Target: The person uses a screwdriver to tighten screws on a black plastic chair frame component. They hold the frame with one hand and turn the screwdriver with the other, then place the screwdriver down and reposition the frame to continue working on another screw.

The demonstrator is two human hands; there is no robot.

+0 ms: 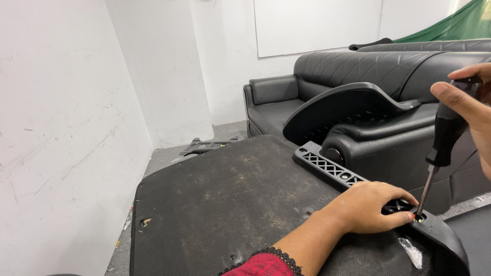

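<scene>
Your right hand (470, 97) is half cut off at the frame edge; it's clenched around the black handle of the screwdriver (444, 138), whose shaft tilts down to a screw spot on the black plastic armrest bracket (332, 171). The tip is too small to make out. Your left hand (371, 207) rests curled on the bracket beside the tip; can't tell if it pinches anything. The bracket lies along the edge of the upturned black chair seat (225, 199). The black sofa (358, 71) behind is partly hidden.
</scene>
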